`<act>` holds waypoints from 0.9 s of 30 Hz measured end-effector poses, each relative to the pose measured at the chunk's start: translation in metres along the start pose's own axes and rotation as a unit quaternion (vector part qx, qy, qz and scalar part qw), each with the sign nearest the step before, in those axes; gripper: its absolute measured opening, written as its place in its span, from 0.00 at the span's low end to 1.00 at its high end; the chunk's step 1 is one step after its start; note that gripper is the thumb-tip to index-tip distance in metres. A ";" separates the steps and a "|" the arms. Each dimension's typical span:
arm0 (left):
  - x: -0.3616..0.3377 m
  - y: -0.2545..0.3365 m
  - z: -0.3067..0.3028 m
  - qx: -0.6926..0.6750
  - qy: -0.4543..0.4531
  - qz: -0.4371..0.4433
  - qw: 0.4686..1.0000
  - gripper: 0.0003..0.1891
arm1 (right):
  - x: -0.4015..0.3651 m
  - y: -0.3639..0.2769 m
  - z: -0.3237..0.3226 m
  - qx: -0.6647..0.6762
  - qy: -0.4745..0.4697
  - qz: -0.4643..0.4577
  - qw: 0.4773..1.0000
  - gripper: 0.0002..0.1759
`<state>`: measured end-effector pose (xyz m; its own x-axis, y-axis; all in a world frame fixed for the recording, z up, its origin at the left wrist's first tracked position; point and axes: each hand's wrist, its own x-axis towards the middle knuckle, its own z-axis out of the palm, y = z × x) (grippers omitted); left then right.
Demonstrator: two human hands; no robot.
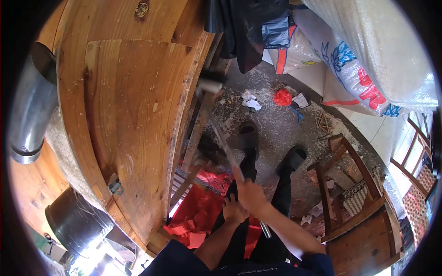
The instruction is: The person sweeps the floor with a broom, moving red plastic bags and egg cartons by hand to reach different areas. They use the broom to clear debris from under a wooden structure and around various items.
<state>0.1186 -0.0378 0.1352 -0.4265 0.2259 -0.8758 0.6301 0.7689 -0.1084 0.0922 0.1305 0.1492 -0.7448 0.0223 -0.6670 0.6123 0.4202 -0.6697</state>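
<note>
A long-handled tool [221,135] slants from the lower middle up to the wooden table's edge, its pale head blurred beside a dark part. My right hand [251,197] is wrapped round its shaft, and the metal end of the shaft sticks out below. Just to the left, my left hand [235,210] rests near my thigh with some fingers apart; nothing shows in it. Paper scraps [251,101] and a crumpled red piece [282,97] lie on the grey floor [271,124] beyond my feet.
The wooden table [138,92] fills the left side. A wooden chair [359,221] lies tipped at the lower right. Big woven sacks [363,50] stand at the upper right. Red plastic [198,209] lies beside my legs, and a black bag [244,37] hangs at the top.
</note>
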 end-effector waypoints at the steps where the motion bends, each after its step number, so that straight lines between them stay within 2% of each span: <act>1: 0.001 -0.006 0.022 0.027 0.025 0.006 0.999 0.38 | -0.016 0.002 0.013 0.016 -0.022 -0.014 1.000 0.48; 3: 0.005 -0.013 0.041 0.031 0.017 0.009 0.999 0.37 | -0.041 0.012 0.027 0.056 -0.116 -0.050 0.990 0.44; 4: 0.006 -0.015 0.049 0.031 0.010 0.013 0.999 0.37 | -0.045 0.018 0.033 0.057 -0.118 -0.049 0.990 0.44; 6: 0.005 -0.013 0.058 0.067 0.017 0.020 0.997 0.37 | -0.045 0.027 0.042 0.163 -0.240 -0.113 0.950 0.35; 8: 0.004 -0.012 0.062 0.103 0.022 0.024 0.994 0.36 | -0.062 0.031 0.043 0.150 -0.228 -0.119 0.955 0.34; 10: 0.001 0.001 0.031 0.025 -0.034 -0.007 0.999 0.35 | -0.076 0.022 0.026 0.138 -0.222 -0.127 0.957 0.33; 11: -0.001 -0.002 0.046 0.023 -0.039 -0.012 0.999 0.35 | -0.080 0.015 0.008 0.133 -0.216 -0.118 0.960 0.33; 12: -0.002 -0.008 0.068 0.036 0.027 0.009 0.999 0.35 | -0.081 0.007 -0.009 0.129 -0.208 -0.107 0.964 0.34; 13: -0.003 -0.011 0.082 0.048 0.094 0.030 0.994 0.36 | -0.076 -0.004 -0.027 0.041 -0.141 -0.114 0.983 0.35; 14: -0.007 -0.010 0.084 0.047 0.090 0.027 0.994 0.36 | -0.065 -0.016 -0.038 -0.046 -0.071 -0.120 0.989 0.36; 16: -0.011 -0.007 0.080 -0.013 0.083 0.030 0.996 0.37 | -0.022 -0.025 -0.029 -0.020 -0.017 -0.085 0.996 0.42; 19: -0.009 -0.005 0.063 -0.094 0.082 0.033 0.992 0.38 | 0.033 -0.047 -0.003 -0.015 -0.004 -0.076 0.997 0.37; 20: -0.009 -0.005 0.061 -0.119 0.079 0.035 0.989 0.38 | 0.039 -0.056 0.014 -0.033 -0.052 -0.059 0.996 0.35; 21: -0.005 -0.020 0.122 -0.193 0.073 0.042 0.978 0.38 | 0.044 -0.061 0.030 -0.050 -0.098 -0.041 0.993 0.32; 22: -0.004 -0.019 0.109 -0.188 0.072 0.042 0.979 0.38 | 0.047 -0.060 0.047 -0.045 -0.096 -0.042 0.993 0.32; 23: -0.002 -0.014 0.097 -0.043 0.019 0.048 0.998 0.39 | 0.048 -0.057 0.063 -0.017 -0.129 -0.071 0.989 0.31; 24: -0.003 -0.005 0.076 0.102 -0.038 0.053 0.993 0.39 | 0.047 -0.053 0.079 0.011 -0.164 -0.098 0.982 0.29; 25: -0.006 0.001 0.057 0.102 -0.041 0.055 0.992 0.39 | 0.049 -0.050 0.095 0.013 -0.165 -0.095 0.982 0.29; 27: -0.003 0.008 0.026 0.211 -0.110 0.034 0.971 0.38 | 0.057 -0.046 0.115 0.008 -0.279 -0.147 0.949 0.29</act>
<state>0.1420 -0.0474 0.1251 -0.2536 0.0985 -0.9623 0.8819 0.4322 -0.1882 0.0519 0.0080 0.1039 -0.6305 -0.5789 -0.5170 0.4073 0.3203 -0.8553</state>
